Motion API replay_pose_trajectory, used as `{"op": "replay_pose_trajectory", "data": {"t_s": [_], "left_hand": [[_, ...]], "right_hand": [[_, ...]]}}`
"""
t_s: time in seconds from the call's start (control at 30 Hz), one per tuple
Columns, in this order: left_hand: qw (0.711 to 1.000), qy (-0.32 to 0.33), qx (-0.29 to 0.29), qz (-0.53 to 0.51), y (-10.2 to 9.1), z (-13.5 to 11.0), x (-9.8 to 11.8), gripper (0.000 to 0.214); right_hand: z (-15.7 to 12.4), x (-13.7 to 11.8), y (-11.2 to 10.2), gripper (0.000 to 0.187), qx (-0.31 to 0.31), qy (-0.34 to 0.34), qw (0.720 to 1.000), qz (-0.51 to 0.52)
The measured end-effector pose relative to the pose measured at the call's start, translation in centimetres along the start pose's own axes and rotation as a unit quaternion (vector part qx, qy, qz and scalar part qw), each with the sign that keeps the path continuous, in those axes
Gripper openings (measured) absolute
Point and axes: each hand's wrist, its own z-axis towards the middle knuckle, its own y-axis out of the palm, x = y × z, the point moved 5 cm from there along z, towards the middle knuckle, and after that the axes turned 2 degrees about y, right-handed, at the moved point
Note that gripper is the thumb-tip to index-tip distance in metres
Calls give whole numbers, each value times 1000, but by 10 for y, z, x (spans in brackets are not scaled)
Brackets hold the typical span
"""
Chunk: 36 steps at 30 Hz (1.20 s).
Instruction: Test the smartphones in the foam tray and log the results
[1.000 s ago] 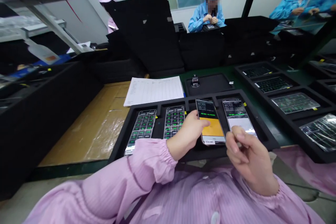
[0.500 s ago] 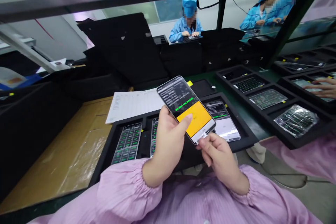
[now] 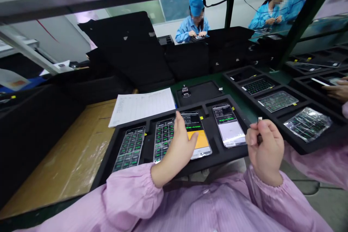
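A black foam tray (image 3: pixel 217 155) in front of me holds several lit phones in slots. My left hand (image 3: pixel 181 148) grips the phone with the orange screen (image 3: pixel 198 136), which lies in the third slot; the thumb rests on its screen. My right hand (image 3: pixel 265 148) is raised beside the tray's right end, fingers pinched on a small metal piece (image 3: pixel 259 119) I cannot name. A phone with a white screen (image 3: pixel 228 125) lies in the rightmost slot between my hands. Two phones with green grids (image 3: pixel 130 148) fill the left slots.
A printed sheet (image 3: pixel 143 106) lies behind the tray, beside a cardboard-covered surface (image 3: pixel 81 152). More black trays with phones (image 3: pixel 277 101) run to the right, where another person's hand (image 3: pixel 337 90) reaches in. Stacked black foam (image 3: pixel 136 50) stands behind; workers in blue sit beyond.
The orange-screen phone, held up in both hands half a second ago, is back down in its tray slot. My right hand has drawn away to the right with a small piece pinched in it.
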Motion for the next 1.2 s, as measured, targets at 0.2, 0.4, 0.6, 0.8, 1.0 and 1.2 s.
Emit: {"op": "replay_pose_trajectory", "data": {"t_s": [0.2,0.4,0.6,0.8,1.0,1.2], "left_hand": [[964,83,-203,153,55,3,54,78],[977,-128,-97,-140,92,17,56,93],[912,-251,-64,-319,108,37,50,57],[923,-153,-26,-351,69,51,66,40],[902,-23,-9,-432,41,34,90,40],[879,-3,22,-476,35,30,96,39]], "right_hand": [[4,7,-7,29,-10,17,1000,11],[3,3,-12,32,11,40,996,73],[-17,-6,-9,32,-78,147,975,150],[-49,9,8,21,-194,323,904,203],[-42,25,17,41,-177,268,947,30],[-37,21,10,39,-77,162,983,-33]]}}
